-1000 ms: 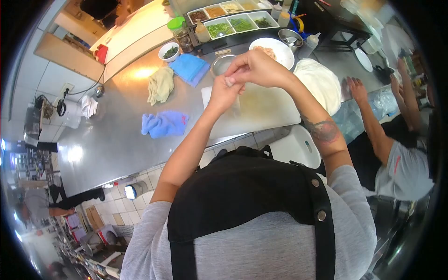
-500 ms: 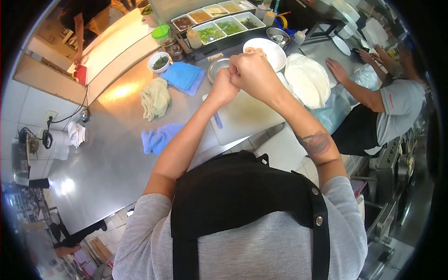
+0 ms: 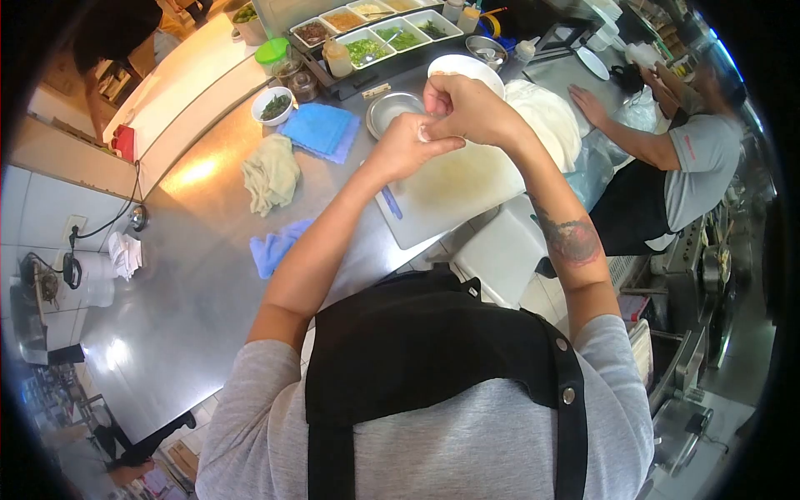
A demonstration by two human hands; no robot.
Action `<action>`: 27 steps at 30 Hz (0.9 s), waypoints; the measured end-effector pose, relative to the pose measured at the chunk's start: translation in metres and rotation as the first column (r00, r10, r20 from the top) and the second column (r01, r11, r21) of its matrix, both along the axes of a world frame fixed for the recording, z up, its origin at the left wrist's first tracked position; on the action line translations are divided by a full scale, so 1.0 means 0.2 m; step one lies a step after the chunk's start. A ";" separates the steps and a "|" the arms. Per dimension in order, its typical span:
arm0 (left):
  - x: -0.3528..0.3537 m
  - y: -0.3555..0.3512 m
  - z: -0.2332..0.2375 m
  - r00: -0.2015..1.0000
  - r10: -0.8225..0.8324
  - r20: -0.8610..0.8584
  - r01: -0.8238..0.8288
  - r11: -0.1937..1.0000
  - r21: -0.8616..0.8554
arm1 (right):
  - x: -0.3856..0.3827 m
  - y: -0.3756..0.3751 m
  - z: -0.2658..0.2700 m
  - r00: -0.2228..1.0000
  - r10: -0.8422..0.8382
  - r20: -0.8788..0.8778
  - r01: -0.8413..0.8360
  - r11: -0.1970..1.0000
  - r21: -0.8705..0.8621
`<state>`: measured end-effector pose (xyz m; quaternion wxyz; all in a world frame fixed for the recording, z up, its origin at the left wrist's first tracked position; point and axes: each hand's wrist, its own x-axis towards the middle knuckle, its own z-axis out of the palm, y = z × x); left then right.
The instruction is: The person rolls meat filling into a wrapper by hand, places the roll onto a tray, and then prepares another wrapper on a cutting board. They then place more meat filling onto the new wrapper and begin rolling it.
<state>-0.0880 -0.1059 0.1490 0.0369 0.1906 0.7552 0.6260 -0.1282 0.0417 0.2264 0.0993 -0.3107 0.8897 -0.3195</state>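
My left hand [image 3: 407, 148] and my right hand [image 3: 468, 108] meet above the far left edge of the white cutting board [image 3: 450, 190]. Between their pinched fingers shows a bit of a small white piece [image 3: 424, 132], mostly hidden, whose kind I cannot tell. My right hand arches over from the right with its fingers curled. Just behind the hands lies a round metal dish [image 3: 385, 108], and a white bowl [image 3: 477, 68] stands beyond my right hand. A blue-handled knife [image 3: 392, 202] rests along the board's left side.
White cloth [image 3: 546, 125] lies right of the board. Blue cloths [image 3: 317, 129], a beige cloth [image 3: 271, 175] and a bowl of greens [image 3: 272, 106] are to the left. Topping trays [image 3: 367, 48] line the back. A co-worker [image 3: 658, 158] leans on the counter at right.
My hands have shifted slightly nearer and turned, the fists loosening so thumbs and fingertips show with a bit of white between them. The view has moved a little.
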 end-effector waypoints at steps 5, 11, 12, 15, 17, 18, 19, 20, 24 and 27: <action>-0.02 0.01 -0.03 0.999 -0.021 -0.025 0.022 0.998 0.052 | 0.02 0.02 -0.05 0.998 -0.026 0.058 0.027 1.000 -0.008; -0.05 -0.10 0.07 0.992 -0.125 0.023 0.097 0.857 0.506 | 0.13 0.16 -0.54 0.904 0.176 0.389 0.226 0.576 -0.785; -0.05 -0.12 0.10 0.988 -0.145 0.048 0.066 0.687 0.724 | 0.17 0.17 -0.57 0.876 0.149 0.459 0.202 0.752 -0.628; -0.04 -0.18 0.11 0.980 -0.156 0.121 -0.035 0.463 0.886 | 0.12 0.28 -0.54 0.910 0.040 0.413 0.141 0.906 -0.399; -0.01 -0.25 0.11 0.963 -0.135 0.232 -0.146 0.461 0.875 | 0.04 0.38 -0.43 0.941 -0.025 0.339 0.163 0.908 -0.385; 0.00 -0.31 0.09 0.943 -0.290 0.161 -0.002 0.481 0.877 | 0.01 0.43 -0.34 0.924 -0.029 0.380 0.196 0.891 -0.408; 0.02 -0.35 0.05 0.943 -0.293 0.159 0.001 0.481 0.877 | 0.00 0.47 -0.22 0.929 -0.036 0.368 0.177 0.918 -0.356; 0.04 -0.37 0.01 0.844 -0.470 0.257 0.058 0.558 0.828 | -0.02 0.51 -0.14 0.942 0.006 0.336 0.110 0.939 -0.325; 0.11 -0.20 -0.18 0.704 -0.542 0.459 0.439 0.840 0.318 | -0.03 0.47 0.12 0.984 0.111 0.141 -0.120 0.991 0.060; 0.11 0.03 -0.27 0.870 -0.348 0.349 0.414 0.901 -0.134 | 0.05 0.33 0.11 0.967 0.254 0.005 -0.253 0.957 0.143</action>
